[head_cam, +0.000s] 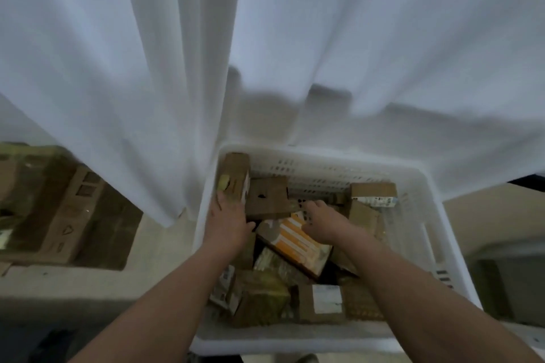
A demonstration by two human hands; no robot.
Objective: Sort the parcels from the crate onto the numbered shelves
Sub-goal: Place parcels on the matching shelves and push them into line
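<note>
A white plastic crate [436, 215] stands below me, filled with several parcels. Both my bare hands reach into its far half. My left hand [228, 216] lies flat, its fingers touching the foot of an upright brown box [236, 169] in the far left corner. My right hand [323, 222] hovers over an orange-and-white striped box [295, 240], its fingers stretched toward the right edge of a flat brown cardboard box [267, 197] lying between the two hands. Neither hand plainly grips anything. No numbered shelves are in view.
A white curtain [265, 38] hangs just behind the crate and fills the upper view. Stacked cardboard cartons [67, 215] sit low on the left. More parcels lie at the crate's near end, one with a white label [327, 299], and a labelled box [373, 193] at the far right.
</note>
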